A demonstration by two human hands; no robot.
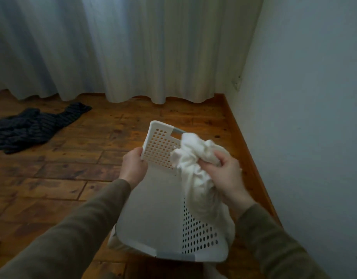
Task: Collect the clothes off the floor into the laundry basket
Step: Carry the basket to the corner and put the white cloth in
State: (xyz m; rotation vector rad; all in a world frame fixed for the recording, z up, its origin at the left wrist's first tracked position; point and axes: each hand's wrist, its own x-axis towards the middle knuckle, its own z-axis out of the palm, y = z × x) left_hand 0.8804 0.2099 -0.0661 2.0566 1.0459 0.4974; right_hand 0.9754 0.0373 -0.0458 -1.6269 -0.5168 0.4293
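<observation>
A white perforated laundry basket [153, 214] is held up in front of me, tilted. My left hand [133, 168] grips its left edge near the top. My right hand [223, 172] is closed on a bunched white garment [195, 174], which drapes over the basket's right side and hangs down past its lower corner. A dark striped garment [30, 129] lies spread on the wooden floor [73, 172] at the far left, well away from both hands.
Pale curtains [133, 51] hang to the floor along the back. A white wall [306, 117] with a wooden skirting board runs along the right. A small piece of something shows at the frame's lower left edge.
</observation>
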